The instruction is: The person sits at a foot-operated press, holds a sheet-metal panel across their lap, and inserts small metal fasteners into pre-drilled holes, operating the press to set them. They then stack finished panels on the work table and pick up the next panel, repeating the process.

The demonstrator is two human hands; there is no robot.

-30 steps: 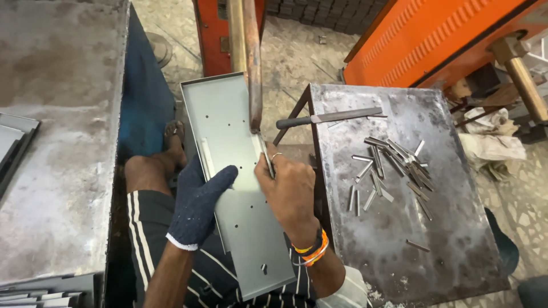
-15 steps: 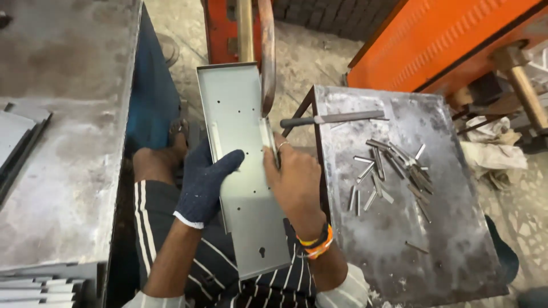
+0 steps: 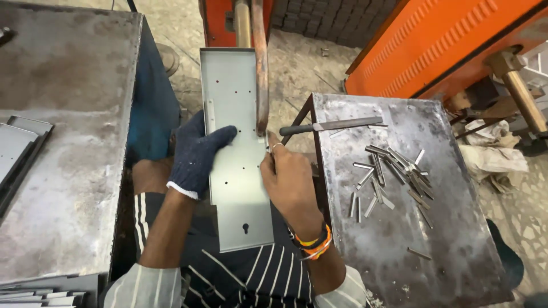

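Two hands on long grey sheet-metal tray (image 3: 237, 171), gloved left hand (image 3: 197, 154) fingers together flat on left rim, bare right hand (image 3: 291, 182) pinching right edge, long axis pointing away toward orange machine arm (image 3: 261, 63), squeezed between left bench (image 3: 63, 142) and right steel table (image 3: 399, 245).

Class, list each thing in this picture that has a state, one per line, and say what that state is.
left hand: gloved, spread flat on the metal panel.
right hand: bare, fingers pinched at the panel's right edge.
metal panel: lying lengthwise over the lap, far end under the copper arm.
copper arm: reaching down to the panel.
metal strips: loose, scattered on the steel table.
file: lying flat on the steel table.
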